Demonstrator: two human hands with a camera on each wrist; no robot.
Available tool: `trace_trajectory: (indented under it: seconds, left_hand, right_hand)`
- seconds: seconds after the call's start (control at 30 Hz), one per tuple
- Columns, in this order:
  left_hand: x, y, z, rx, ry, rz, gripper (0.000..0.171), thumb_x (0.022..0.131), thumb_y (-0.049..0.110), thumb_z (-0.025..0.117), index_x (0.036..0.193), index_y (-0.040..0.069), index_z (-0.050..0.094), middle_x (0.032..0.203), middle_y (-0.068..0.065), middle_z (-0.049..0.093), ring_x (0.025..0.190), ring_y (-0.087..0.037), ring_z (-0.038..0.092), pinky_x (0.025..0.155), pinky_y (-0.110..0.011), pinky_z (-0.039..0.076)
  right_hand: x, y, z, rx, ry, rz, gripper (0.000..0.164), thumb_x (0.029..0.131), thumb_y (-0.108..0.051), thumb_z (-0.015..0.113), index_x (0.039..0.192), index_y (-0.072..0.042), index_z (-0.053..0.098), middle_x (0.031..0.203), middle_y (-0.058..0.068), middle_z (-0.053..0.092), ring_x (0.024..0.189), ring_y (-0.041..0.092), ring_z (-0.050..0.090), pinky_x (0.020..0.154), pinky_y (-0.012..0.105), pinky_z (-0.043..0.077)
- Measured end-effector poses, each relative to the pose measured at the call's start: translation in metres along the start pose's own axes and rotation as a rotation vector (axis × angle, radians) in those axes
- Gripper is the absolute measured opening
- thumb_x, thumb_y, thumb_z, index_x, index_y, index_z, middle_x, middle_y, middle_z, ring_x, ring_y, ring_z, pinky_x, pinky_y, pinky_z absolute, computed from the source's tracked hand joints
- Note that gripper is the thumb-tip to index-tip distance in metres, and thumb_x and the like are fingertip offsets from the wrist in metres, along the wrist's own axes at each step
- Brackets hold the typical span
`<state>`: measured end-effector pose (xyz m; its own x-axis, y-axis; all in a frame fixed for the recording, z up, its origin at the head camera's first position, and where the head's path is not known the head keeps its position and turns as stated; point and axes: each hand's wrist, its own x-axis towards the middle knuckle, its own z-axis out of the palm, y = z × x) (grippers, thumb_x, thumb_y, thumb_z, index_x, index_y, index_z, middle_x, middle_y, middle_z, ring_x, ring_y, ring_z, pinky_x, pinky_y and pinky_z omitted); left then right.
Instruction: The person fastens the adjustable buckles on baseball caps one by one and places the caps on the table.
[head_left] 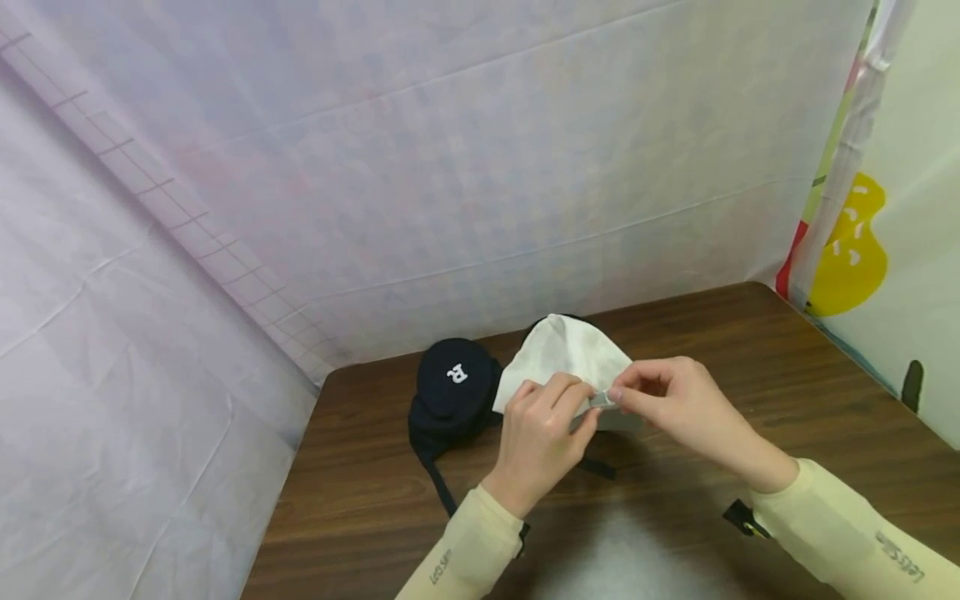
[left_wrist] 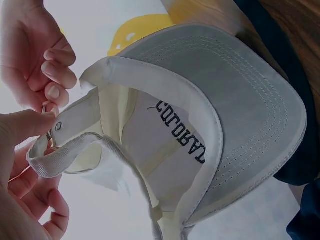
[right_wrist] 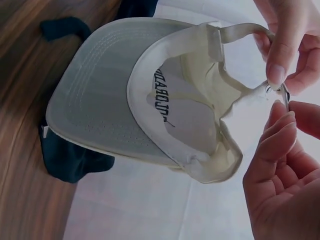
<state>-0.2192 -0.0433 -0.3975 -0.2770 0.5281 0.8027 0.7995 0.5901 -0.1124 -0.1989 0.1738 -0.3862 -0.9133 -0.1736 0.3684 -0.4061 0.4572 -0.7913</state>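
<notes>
A white baseball cap (head_left: 566, 346) is held above the table by both hands, its inside and grey under-brim (left_wrist: 250, 110) showing in the wrist views. Dark stitched lettering (left_wrist: 182, 132) shows inside the crown. At the back of the cap, my left hand (head_left: 543, 433) pinches the adjustment strap (left_wrist: 47, 165) by a small metal buckle (right_wrist: 286, 95). Close beside it, my right hand (head_left: 686, 408) pinches the strap end at the same buckle between thumb and fingertips. Fingers partly hide the buckle, so how far the strap is threaded cannot be told.
A dark navy cap (head_left: 453, 379) with a white letter R lies on the brown wooden table (head_left: 360, 450), left of the white cap. A dark strap end (head_left: 596, 468) lies below the hands. Pale cloth (head_left: 480, 183) hangs behind the table.
</notes>
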Motion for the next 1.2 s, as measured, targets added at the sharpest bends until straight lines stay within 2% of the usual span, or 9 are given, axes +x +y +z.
trace_trajectory:
  seconds: [0.23, 0.37, 0.53, 0.77, 0.93, 1.2]
  left_hand:
    - [-0.001, -0.002, 0.001, -0.003, 0.003, -0.009, 0.017, 0.083, 0.020, 0.081, 0.097, 0.014, 0.071, 0.096, 0.005, 0.064, 0.075, -0.007, 0.062, 0.067, -0.025, 0.045]
    - [-0.002, -0.003, 0.002, -0.002, 0.007, -0.008, 0.017, 0.083, 0.020, 0.080, 0.097, 0.014, 0.071, 0.096, 0.005, 0.064, 0.075, -0.007, 0.062, 0.067, -0.025, 0.045]
    - [-0.004, -0.003, 0.002, -0.007, 0.010, -0.018, 0.017, 0.083, 0.020, 0.080, 0.097, 0.014, 0.072, 0.095, 0.005, 0.064, 0.073, -0.008, 0.062, 0.066, -0.026, 0.045]
    - [-0.002, -0.006, 0.001, -0.016, 0.022, -0.029, 0.018, 0.082, 0.020, 0.081, 0.097, 0.013, 0.072, 0.095, 0.005, 0.064, 0.076, -0.010, 0.063, 0.066, -0.026, 0.045]
    - [0.001, -0.008, 0.001, -0.014, 0.018, -0.047, 0.019, 0.083, 0.021, 0.081, 0.097, 0.013, 0.072, 0.095, 0.005, 0.064, 0.077, -0.011, 0.062, 0.067, -0.027, 0.045]
    - [0.002, -0.010, 0.001, -0.006, 0.019, -0.033, 0.019, 0.083, 0.021, 0.082, 0.097, 0.013, 0.072, 0.095, 0.005, 0.065, 0.078, -0.011, 0.063, 0.068, -0.027, 0.046]
  right_hand:
    - [0.001, 0.001, 0.002, -0.076, 0.044, -0.044, 0.012, 0.092, -0.029, 0.077, 0.082, -0.023, 0.075, 0.071, -0.009, 0.065, 0.058, 0.013, 0.057, 0.052, 0.029, 0.049]
    - [0.001, 0.000, 0.004, -0.133, 0.101, -0.118, 0.008, 0.090, -0.026, 0.078, 0.084, -0.022, 0.075, 0.074, -0.013, 0.062, 0.060, 0.010, 0.056, 0.053, 0.026, 0.047]
    - [-0.001, 0.000, 0.007, -0.196, 0.187, -0.210, 0.012, 0.086, -0.021, 0.082, 0.083, -0.029, 0.074, 0.085, -0.017, 0.061, 0.067, 0.008, 0.054, 0.057, 0.023, 0.043]
    - [0.003, 0.004, 0.010, -0.206, 0.224, -0.252, 0.012, 0.085, -0.018, 0.084, 0.084, -0.026, 0.074, 0.106, -0.006, 0.066, 0.088, 0.009, 0.060, 0.062, 0.027, 0.046]
    - [0.007, 0.006, 0.010, -0.203, 0.221, -0.260, 0.011, 0.086, -0.018, 0.083, 0.085, -0.025, 0.074, 0.110, -0.003, 0.067, 0.081, 0.009, 0.061, 0.059, 0.025, 0.046]
    - [0.009, 0.007, 0.011, -0.206, 0.249, -0.296, 0.012, 0.085, -0.015, 0.083, 0.086, -0.024, 0.075, 0.109, -0.002, 0.068, 0.075, 0.006, 0.060, 0.055, 0.022, 0.044]
